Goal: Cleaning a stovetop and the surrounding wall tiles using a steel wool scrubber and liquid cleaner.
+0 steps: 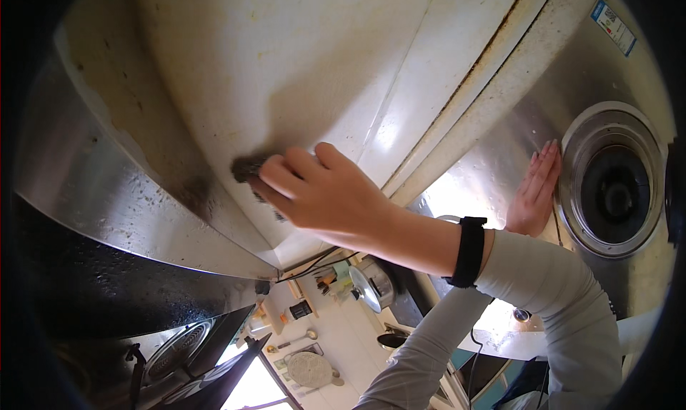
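My right hand (327, 195), with a black band on its wrist, grips a dark wiry scourer (249, 168). The scourer is pressed against a white panel (343, 51) stained yellow and brown, and the fingers curl over it. My left hand (536, 190) lies flat, fingers together, on a stainless-steel cooktop (482, 179) beside a round burner well (613, 187) with a metal rim. Its forearm passes behind the right forearm, so part of it is hidden. The palm side of each hand is out of sight.
A range hood's wet steel edge (134, 190) curves along the left, with a round grille (179, 348) below. A rust-stained seam (477, 72) runs above the cooktop. A lidded pot (375, 284), black cables (316, 265) and hanging utensils (308, 337) are at the bottom.
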`<action>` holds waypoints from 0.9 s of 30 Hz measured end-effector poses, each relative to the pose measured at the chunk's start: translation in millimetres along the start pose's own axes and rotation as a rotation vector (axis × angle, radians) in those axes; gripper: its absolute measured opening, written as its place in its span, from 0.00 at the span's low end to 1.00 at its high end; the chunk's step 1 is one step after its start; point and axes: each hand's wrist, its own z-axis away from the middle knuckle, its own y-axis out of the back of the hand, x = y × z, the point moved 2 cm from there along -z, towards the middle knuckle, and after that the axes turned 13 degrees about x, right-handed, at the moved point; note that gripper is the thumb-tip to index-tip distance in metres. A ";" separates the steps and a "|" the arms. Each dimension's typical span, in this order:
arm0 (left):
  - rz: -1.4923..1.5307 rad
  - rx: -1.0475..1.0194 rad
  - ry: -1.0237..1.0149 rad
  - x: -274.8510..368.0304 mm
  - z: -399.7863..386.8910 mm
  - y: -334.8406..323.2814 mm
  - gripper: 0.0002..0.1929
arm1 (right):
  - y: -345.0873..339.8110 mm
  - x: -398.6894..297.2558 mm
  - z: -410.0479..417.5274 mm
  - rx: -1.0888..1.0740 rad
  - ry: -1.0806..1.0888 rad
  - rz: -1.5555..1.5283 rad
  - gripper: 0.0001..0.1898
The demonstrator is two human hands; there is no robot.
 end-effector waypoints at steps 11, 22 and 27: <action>-0.061 0.002 -0.006 8.1 -4.1 15.3 0.30 | 65.7 100.4 -79.9 0.253 -0.561 -0.023 0.24; -0.064 0.047 -0.021 5.4 1.4 7.0 0.29 | 51.2 93.6 -53.4 0.456 -0.349 -0.132 0.30; -0.046 0.029 0.004 2.4 -3.4 2.6 0.29 | 27.6 55.8 -47.8 0.270 -0.080 -0.130 0.28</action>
